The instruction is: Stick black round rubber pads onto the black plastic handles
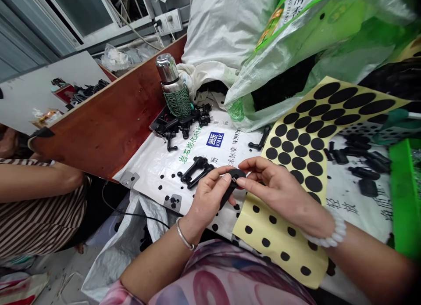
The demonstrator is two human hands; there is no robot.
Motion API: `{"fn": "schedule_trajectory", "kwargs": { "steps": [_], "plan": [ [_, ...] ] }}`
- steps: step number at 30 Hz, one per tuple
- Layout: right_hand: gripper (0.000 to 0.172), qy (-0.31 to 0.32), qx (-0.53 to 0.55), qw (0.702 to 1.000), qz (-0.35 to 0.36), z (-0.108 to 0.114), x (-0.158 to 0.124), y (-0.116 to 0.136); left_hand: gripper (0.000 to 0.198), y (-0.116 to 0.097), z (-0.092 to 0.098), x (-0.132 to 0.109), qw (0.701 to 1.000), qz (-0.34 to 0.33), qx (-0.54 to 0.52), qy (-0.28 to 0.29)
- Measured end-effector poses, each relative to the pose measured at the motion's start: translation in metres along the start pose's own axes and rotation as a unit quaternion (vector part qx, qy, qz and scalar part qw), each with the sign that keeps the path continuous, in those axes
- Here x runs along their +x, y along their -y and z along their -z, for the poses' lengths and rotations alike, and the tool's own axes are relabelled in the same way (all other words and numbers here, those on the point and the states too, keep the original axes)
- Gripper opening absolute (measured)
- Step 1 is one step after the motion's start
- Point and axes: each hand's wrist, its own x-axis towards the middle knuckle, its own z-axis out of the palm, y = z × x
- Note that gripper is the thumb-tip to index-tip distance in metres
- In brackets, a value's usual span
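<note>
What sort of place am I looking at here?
Probably a small workshop with a bench for handwork: the left hand holds a black piece, loose black parts lie on printed white sheeting, and a yellow sheet bears rows of black discs.

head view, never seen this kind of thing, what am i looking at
There's no machine: these are a person's bare hands, seen from a camera worn on their head, looking forward and down. The left hand holds a small black part, and the right hand touches its rounded end. On the white printed covering are a yellow sheet with black ovals, loose black pieces and a metal flask in a green net cover. The arm at far left is someone else's.
</note>
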Motion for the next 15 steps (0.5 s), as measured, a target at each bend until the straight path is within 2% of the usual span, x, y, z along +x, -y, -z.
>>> {"fn": "schedule_trajectory", "kwargs": {
  "steps": [4, 8, 12, 15],
  "plan": [
    [0.025, 0.015, -0.079, 0.996, 0.047, -0.001, -0.004, -0.002, 0.035, -0.002, 0.0, -0.001, 1.0, 0.015, 0.0, 0.006],
    [0.031, 0.061, 0.014, 0.998, 0.009, 0.005, -0.003, -0.001, 0.036, -0.005, 0.002, -0.002, 0.999, 0.023, -0.007, 0.021],
    [0.025, 0.045, 0.09, 0.994, -0.034, 0.002, 0.004, 0.003, 0.034, -0.007, -0.002, -0.004, 0.999, -0.013, 0.036, 0.011],
    [0.023, 0.068, 0.11, 0.991, -0.045, 0.0, 0.007, 0.006, 0.031, -0.007, 0.001, -0.006, 0.996, -0.03, 0.083, 0.002]
  ]
}}
